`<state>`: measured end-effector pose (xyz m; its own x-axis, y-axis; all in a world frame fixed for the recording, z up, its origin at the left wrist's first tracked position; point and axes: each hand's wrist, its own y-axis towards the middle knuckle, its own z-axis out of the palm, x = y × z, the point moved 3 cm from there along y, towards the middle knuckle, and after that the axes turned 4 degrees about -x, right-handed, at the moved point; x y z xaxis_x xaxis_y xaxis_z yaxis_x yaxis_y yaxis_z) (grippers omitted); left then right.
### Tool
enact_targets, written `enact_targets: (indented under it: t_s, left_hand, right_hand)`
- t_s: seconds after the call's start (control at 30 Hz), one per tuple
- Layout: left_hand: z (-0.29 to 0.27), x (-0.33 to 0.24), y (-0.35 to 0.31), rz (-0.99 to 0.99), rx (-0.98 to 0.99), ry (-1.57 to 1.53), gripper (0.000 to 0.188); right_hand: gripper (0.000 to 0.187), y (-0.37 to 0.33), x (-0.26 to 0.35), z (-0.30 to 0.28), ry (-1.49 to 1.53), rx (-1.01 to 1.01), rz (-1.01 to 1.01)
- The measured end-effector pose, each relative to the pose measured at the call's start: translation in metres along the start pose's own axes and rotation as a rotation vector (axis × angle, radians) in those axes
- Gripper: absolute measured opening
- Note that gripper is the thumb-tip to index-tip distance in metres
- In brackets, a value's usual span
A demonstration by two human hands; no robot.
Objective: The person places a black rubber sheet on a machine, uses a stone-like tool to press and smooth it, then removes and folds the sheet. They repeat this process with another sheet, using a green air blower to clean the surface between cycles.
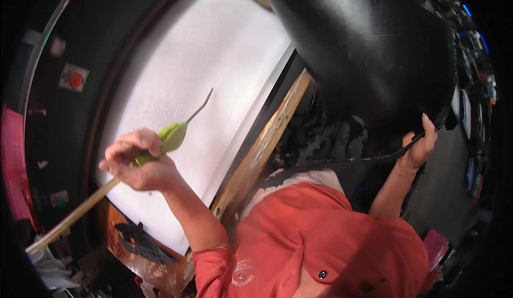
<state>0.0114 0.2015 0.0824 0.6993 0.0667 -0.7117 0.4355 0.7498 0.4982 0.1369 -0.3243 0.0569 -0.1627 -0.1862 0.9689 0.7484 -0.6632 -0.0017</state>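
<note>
My left hand (140, 159) is raised over a white sheet, its fingers curled around the green handle of a tool (173, 136). From that handle a thin, bent metal rod (202, 106) points up and away over the sheet. On the other side, my right hand (419, 147) grips the near edge of a large, glossy black sheet (368, 47). The black sheet curves upward in front of me, with my thumb and fingers at its rim. The white sheet (230, 63) lies flat on the work surface to the left.
A worn wooden rail (267, 138) runs along the near side of the white sheet. Below the black sheet are dark cut-out scraps (320, 143). On the dark panel at left sits a red button (77, 79). A wooden strip (75, 218) slants at lower left, near pink paper (13, 159).
</note>
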Motion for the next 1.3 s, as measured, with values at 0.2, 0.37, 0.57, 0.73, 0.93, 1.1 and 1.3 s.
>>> enact_targets:
  t_s: [0.2, 0.37, 0.57, 0.73, 0.93, 1.1, 1.3]
  left_hand:
    - [-0.014, -0.003, 0.010, 0.136, -0.104, 0.253, 0.057]
    - [-0.027, 0.002, 0.051, 0.226, -0.213, 0.412, 0.057]
    - [-0.016, 0.031, 0.092, 0.214, -0.199, 0.338, 0.055]
    - [0.017, 0.065, 0.109, 0.197, -0.163, 0.255, 0.052]
    - [0.052, 0.083, 0.100, 0.138, -0.160, 0.180, 0.057]
    - [0.065, 0.079, 0.087, 0.137, -0.105, 0.240, 0.057]
    - [0.046, 0.053, 0.051, -0.009, -0.016, 0.244, 0.050]
  right_hand:
    - [0.028, 0.005, -0.005, -0.007, 0.044, 0.013, 0.010]
    - [0.022, 0.002, -0.008, -0.011, -0.020, -0.130, 0.065]
    - [0.024, 0.009, -0.014, -0.019, -0.072, -0.146, 0.069]
    - [0.023, 0.019, -0.022, -0.024, -0.069, -0.119, 0.080]
    - [0.023, 0.030, -0.027, -0.028, -0.100, -0.133, 0.058]
    - [0.027, 0.042, -0.031, -0.026, -0.116, -0.051, -0.001]
    - [0.029, 0.047, -0.035, -0.010, -0.036, 0.056, 0.034]
